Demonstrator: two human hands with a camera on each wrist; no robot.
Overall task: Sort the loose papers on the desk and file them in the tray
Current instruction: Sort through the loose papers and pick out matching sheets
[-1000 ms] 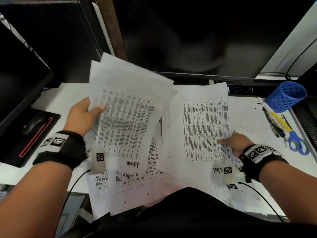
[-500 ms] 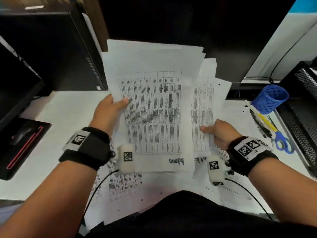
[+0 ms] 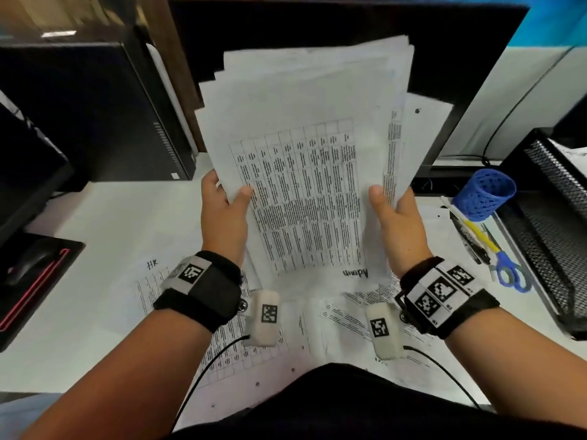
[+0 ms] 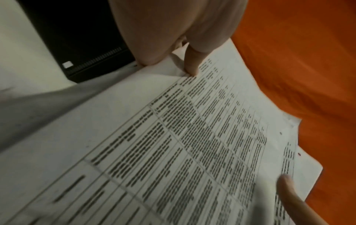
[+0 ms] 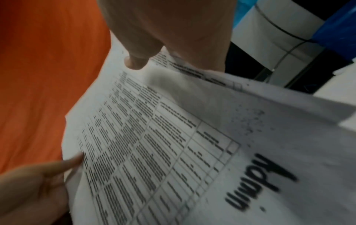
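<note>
A stack of printed papers (image 3: 305, 173) with tables stands lifted above the desk, its top sheet marked "Admin" near the bottom. My left hand (image 3: 227, 204) grips the stack's left edge, thumb on the front. My right hand (image 3: 394, 211) grips the right edge the same way. The stack (image 4: 192, 144) fills the left wrist view, and in the right wrist view the stack (image 5: 173, 144) shows the handwritten word. More loose sheets (image 3: 286, 338) lie flat on the desk beneath my wrists. A black mesh tray (image 3: 546, 223) stands at the right.
A blue mesh pen cup (image 3: 484, 193) lies on its side beside pens and blue scissors (image 3: 508, 271) near the tray. A black computer tower (image 3: 95, 112) stands at back left, a monitor (image 3: 317, 42) behind the stack, a mouse pad (image 3: 35, 274) at far left.
My right hand picked up the sheets it was pressing on the desk and joined them to the left hand's pile. Both hands now hold one raised stack, centred and higher.
</note>
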